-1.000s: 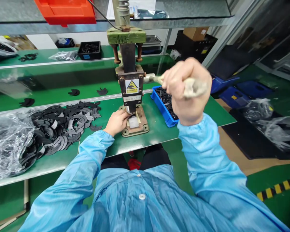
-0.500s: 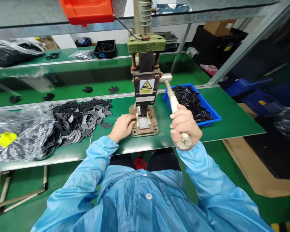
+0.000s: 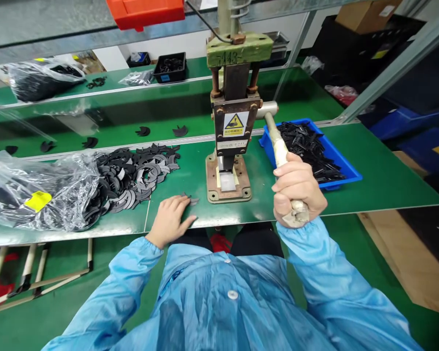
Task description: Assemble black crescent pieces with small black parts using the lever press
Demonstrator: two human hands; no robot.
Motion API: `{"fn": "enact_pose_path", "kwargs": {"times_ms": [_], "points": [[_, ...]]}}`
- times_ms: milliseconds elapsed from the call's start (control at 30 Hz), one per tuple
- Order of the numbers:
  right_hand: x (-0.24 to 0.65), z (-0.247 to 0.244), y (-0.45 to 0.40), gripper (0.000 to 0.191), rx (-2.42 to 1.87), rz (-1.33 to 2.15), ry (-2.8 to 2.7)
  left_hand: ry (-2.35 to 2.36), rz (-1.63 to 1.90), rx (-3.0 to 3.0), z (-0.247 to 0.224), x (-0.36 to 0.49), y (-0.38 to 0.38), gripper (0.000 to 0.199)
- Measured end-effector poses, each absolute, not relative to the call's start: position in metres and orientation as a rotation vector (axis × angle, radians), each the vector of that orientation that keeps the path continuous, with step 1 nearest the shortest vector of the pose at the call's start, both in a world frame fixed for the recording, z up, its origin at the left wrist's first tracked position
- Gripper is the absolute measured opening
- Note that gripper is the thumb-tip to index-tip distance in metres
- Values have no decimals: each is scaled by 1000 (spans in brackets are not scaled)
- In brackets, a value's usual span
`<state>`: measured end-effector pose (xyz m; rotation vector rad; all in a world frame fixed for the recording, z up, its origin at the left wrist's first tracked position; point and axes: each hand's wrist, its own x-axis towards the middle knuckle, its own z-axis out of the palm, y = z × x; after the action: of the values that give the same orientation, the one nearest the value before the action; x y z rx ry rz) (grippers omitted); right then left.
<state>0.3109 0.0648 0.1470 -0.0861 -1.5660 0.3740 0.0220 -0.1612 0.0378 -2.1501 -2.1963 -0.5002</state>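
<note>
A hand press with a green top plate and a warning label stands upright on the bench in front of me. Wrapped round its tape-covered lever handle, on the press's right side, is my right hand. My left hand lies on the bench left of the press base, fingers stretched out and thumb apart. Its fingertips touch a small dark curved piece, partly hidden under them. Farther left lies a heap of black and grey curved pieces, spilling from a clear plastic bag.
A blue tray of small black parts stands right of the press. Several dark pieces, one a curved piece, lie on the strip behind. A black bin stands at the back. An orange-red bin hangs overhead.
My left hand has moved from the press base leftward to the curved piece on the bench. My right hand stays on the lever handle. The whole view has shifted.
</note>
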Motion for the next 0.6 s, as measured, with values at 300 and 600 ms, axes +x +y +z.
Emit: {"fn": "enact_pose_path", "kwargs": {"times_ms": [300, 600], "points": [[309, 145, 63, 29, -142, 365, -1560, -1869, -832, -2420, 26, 66, -184, 32], [308, 143, 64, 25, -123, 386, -1547, -2740, -1901, -1749, 84, 46, -81, 41]]}}
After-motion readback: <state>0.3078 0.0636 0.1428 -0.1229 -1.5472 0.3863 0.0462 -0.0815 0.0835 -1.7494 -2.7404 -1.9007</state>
